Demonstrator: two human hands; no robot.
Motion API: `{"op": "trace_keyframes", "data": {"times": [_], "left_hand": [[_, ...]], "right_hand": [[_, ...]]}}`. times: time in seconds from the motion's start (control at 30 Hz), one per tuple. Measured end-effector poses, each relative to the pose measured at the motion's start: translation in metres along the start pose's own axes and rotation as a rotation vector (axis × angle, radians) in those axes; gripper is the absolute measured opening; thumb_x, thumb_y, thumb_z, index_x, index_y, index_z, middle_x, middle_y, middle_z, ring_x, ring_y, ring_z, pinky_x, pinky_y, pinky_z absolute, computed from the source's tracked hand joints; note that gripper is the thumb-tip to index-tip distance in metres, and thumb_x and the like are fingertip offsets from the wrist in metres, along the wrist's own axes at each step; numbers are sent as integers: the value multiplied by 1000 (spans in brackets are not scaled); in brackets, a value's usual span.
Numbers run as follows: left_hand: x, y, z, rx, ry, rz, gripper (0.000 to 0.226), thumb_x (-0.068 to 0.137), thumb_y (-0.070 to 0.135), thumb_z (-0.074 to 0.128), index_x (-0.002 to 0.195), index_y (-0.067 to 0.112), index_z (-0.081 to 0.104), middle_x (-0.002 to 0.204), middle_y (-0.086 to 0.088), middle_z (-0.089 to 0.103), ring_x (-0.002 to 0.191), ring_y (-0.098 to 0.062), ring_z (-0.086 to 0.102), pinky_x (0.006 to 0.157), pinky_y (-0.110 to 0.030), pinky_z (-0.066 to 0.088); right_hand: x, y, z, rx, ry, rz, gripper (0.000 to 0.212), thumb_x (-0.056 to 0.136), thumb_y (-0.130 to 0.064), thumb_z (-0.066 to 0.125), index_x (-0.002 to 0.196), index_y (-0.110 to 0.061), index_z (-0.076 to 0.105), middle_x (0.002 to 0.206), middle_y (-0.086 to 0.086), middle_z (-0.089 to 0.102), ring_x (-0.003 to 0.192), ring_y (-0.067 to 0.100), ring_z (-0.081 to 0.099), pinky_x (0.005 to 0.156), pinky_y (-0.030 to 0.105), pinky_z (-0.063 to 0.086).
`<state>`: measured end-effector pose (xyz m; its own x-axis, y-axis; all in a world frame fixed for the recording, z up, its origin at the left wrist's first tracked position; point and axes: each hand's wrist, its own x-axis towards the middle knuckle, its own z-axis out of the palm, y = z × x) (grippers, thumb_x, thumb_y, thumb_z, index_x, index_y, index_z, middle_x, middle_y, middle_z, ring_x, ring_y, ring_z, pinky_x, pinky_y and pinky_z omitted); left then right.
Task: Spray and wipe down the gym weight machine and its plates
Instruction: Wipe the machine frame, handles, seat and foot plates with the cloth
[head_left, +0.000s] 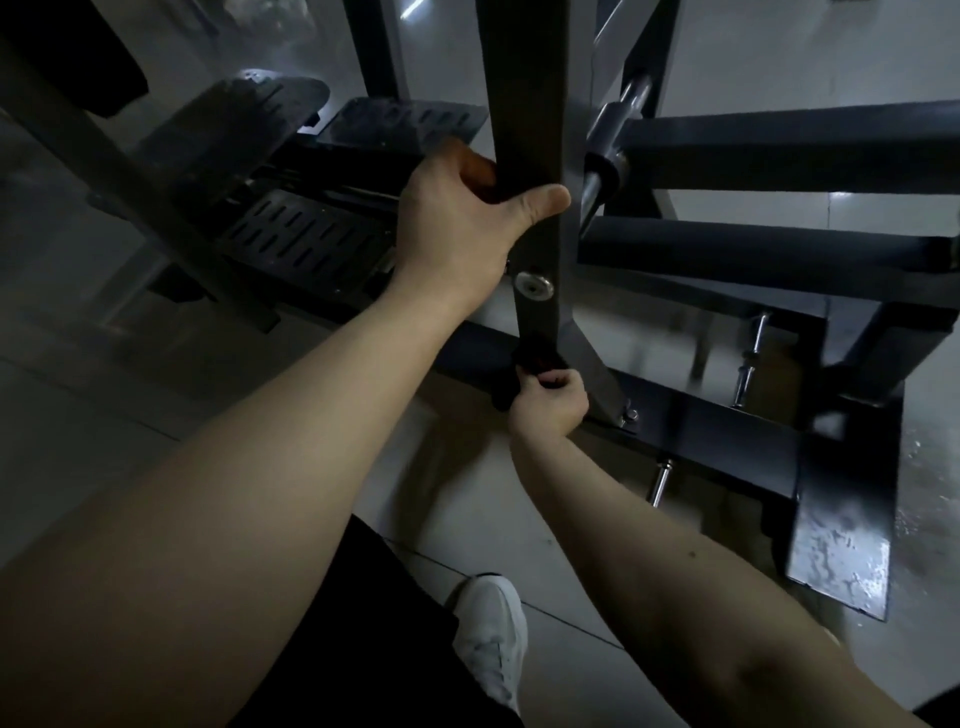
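The left hand (462, 218) clamps the bar (524, 93), seemingly rigid and heavy; the right hand (550, 408) bunches a soft-looking dark cloth (511, 387) at its foot

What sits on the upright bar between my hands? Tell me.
In the head view, a round silver bolt sits on the upright bar, below the left hand and above the right hand gripping a cloth.

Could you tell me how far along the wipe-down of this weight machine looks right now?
Done, perhaps: the frame foot glistens as if sprayed. In hand: the left hand grips the upright bar while the right hand holds a dark cloth at its base. Likely left: the footplates and padded rollers; no weight plates are visible.
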<state>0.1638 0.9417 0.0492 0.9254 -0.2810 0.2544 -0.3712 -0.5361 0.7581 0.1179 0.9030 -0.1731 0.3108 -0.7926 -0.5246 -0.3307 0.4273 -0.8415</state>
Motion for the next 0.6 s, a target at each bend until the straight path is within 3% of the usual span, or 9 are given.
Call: {"op": "trace_keyframes", "data": {"times": [0.13,0.23,0.33,0.6], "left_hand": [[-1,-1,0,5,15,15,45,72,53,86,90,27,54,85,13,61,80,3,61,65,-10,45],[1,-2,0,12,0,24,46,73,53,86,90,27,53,83,14,59,78,6,58,61,-4,43],[1,-3,-1,12,-16,35,47,73,54,85,94,25,54,86,14,60,81,6,59,64,-6,43],[1,-2,-2,11,-18,39,48,74,55,84,95,25,54,86,15,57,82,5,57,66,-10,42]], "right_hand": [[13,20,-10,76,63,264,24,89,1,64,79,-17,51,93,5,63,94,26,63,90,39,53],[16,20,-13,66,68,280,23,91,1,63,82,-15,50,90,4,60,92,25,60,83,33,46],[8,6,-13,90,41,301,19,91,-1,66,87,-15,53,85,0,55,91,23,57,84,35,49],[-26,-48,-21,238,-120,-33,26,84,-13,81,83,-18,56,86,-1,67,82,11,65,77,26,55]]}}
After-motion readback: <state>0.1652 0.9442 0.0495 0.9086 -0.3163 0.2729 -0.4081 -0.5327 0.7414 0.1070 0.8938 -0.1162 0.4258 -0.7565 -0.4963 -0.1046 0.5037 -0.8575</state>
